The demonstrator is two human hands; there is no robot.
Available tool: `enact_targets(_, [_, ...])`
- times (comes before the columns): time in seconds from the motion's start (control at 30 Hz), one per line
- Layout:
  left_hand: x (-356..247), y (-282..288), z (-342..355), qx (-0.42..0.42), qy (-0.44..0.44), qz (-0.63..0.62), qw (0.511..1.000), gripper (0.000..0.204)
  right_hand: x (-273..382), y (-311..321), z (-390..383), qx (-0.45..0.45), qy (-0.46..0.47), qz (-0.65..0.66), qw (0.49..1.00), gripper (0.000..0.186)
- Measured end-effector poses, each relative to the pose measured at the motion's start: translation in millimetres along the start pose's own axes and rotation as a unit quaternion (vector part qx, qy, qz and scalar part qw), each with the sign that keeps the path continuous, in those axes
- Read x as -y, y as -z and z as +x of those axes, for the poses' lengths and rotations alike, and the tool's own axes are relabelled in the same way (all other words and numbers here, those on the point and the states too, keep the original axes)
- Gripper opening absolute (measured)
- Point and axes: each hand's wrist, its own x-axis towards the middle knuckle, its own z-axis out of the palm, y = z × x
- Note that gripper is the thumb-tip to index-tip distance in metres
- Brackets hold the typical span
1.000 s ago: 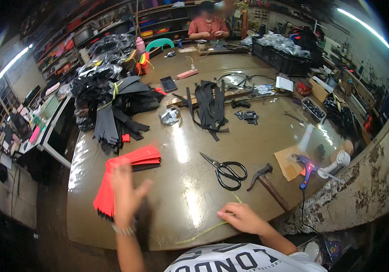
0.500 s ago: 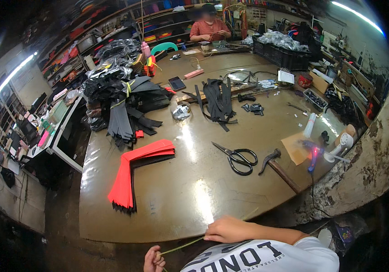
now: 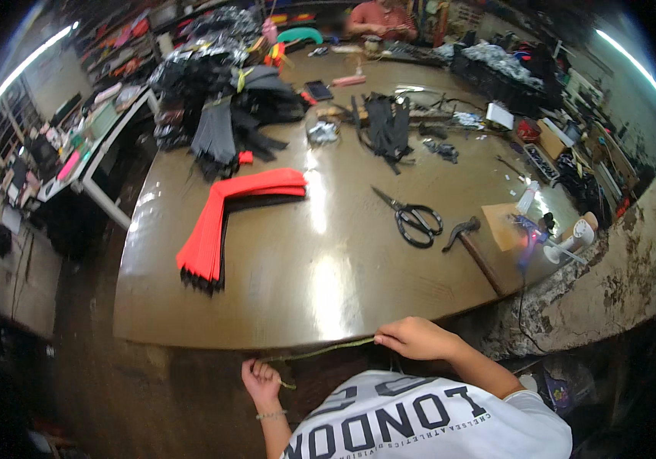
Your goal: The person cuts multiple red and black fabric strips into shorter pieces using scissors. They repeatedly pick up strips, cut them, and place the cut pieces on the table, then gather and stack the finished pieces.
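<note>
A thin yellow-green strip [image 3: 320, 353] runs between my two hands, just off the near edge of the table. My left hand [image 3: 261, 376] is closed on one end, and a short tail of the strip hangs below the fingers. At the other end, the fingertips of my right hand [image 3: 414, 337] pinch the strip. The strip looks nearly straight, with a slight sag; whether it is cord or tape I cannot tell. On the table beyond lies a bent stack of red strips [image 3: 217, 222] with black ones under it.
Black-handled scissors [image 3: 417, 223], a hammer [image 3: 478, 258] and a purple glue gun [image 3: 528, 239] lie to the right. Piled black straps [image 3: 259, 107] cover the far left; more black strips [image 3: 387, 126] lie mid-table. A person in red [image 3: 383, 21] sits at the far side.
Both hands have moved up in the picture, still holding the strip, and the left forearm now shows. The view has tilted down, and the table's things sit higher.
</note>
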Motion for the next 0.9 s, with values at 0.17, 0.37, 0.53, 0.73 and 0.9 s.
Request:
enact_targets(0.17, [-14, 6, -58, -0.081, -0.042, 0.275, 0.957, 0.030, -1, -15, -15, -0.059, -0.005, -0.005, 0.998, 0.023])
enact_targets(0.37, [-132, -28, -140, 0.039, -0.358, 0.560, 0.746, 0.056, 21, -65, 6, 0.033, 0.010, 0.203, 0.979, 0.020])
enact_targets(0.53, [-193, -91, -105, -0.034, -0.498, 0.588, 0.637, 0.044, 29, -115, 57, -0.197, 0.219, 0.084, 0.952, 0.025])
enact_targets(0.73, [-210, -96, -42, -0.044, -0.496, 0.571, 0.653, 0.040, 10, -128, 68, -0.207, 0.222, -0.028, 0.952, 0.041])
enact_targets(0.9, [-226, -77, -28, 0.025, -0.502, 0.493, 0.710, 0.040, -1, -144, 90, -0.034, 0.037, 0.248, 0.967, 0.017])
